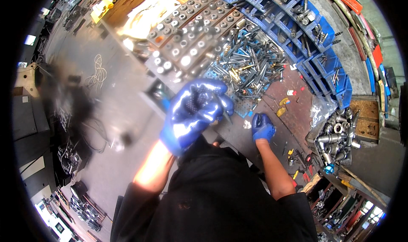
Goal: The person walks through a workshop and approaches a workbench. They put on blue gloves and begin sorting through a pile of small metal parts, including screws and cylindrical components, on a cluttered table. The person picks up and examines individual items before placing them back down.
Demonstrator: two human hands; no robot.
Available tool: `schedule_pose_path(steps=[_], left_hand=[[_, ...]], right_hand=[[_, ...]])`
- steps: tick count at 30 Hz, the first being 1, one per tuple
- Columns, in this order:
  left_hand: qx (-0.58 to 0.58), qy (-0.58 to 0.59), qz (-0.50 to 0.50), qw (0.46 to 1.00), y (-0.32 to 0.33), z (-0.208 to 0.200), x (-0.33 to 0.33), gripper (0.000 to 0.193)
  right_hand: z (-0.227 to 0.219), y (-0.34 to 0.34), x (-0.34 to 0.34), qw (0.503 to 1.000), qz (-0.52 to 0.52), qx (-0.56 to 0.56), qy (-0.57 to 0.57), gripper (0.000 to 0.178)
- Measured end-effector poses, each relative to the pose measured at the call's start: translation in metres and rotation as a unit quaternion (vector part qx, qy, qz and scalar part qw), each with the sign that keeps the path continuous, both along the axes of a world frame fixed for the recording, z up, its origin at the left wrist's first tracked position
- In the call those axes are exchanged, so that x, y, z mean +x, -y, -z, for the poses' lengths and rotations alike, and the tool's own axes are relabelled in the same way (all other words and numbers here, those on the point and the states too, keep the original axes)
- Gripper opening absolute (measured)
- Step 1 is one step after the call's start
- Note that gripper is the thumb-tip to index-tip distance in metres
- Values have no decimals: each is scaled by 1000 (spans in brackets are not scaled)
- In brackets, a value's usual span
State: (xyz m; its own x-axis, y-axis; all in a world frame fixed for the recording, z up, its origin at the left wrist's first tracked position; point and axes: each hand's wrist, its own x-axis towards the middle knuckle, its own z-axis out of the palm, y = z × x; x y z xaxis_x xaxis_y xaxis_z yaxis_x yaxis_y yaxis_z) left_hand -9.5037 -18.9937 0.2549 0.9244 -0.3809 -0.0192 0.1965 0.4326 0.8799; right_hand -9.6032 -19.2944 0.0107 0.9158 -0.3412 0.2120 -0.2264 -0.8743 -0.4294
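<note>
Blue rubber-coated gloves cover both of our hands as we lean over a cluttered table (238, 133). Our left hand (193, 112) is raised close to the camera, its fingers curled inward, and a thin metal bit (226, 116) pokes out from below the fingertips; we seem to be pinching it, though the glove hides the grip itself. Our right hand (262, 128) sits lower and farther out, resting on the dark table surface with its fingers bent down over something small; we cannot tell whether it has hold of anything. Just beyond both hands lies a big heap of loose steel tool bits (250, 65), shanks and rods, spread over a blue perforated tray (243, 108) whose near corner shows between our two hands. Behind the heap, to the left, stand blocks of round metal holders (187, 33) set in rows. A curved run of blue storage bins (306, 33) with more metal parts arcs around the far right side of the table. To the right of our right hand a container of larger cylindrical steel tool holders (338, 135) stands near a clear plastic bag (321, 110). Small yellow pieces (282, 107) lie on the reddish table top between the heap and that bag.
</note>
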Motion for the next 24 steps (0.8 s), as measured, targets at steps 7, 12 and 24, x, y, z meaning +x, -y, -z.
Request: schedule_pose_path(steps=[7,12,24], left_hand=[[-7,7,0,1000,-3,1,1,42],[-9,8,4,1000,-4,-1,1,40],[1,-4,4,1000,-3,-3,1,35]], right_hand=[[7,3,-2,1000,8,3,7,20],[6,1,-1,1000,18,5,13,21],[5,2,-2,1000,7,-7,2,18]])
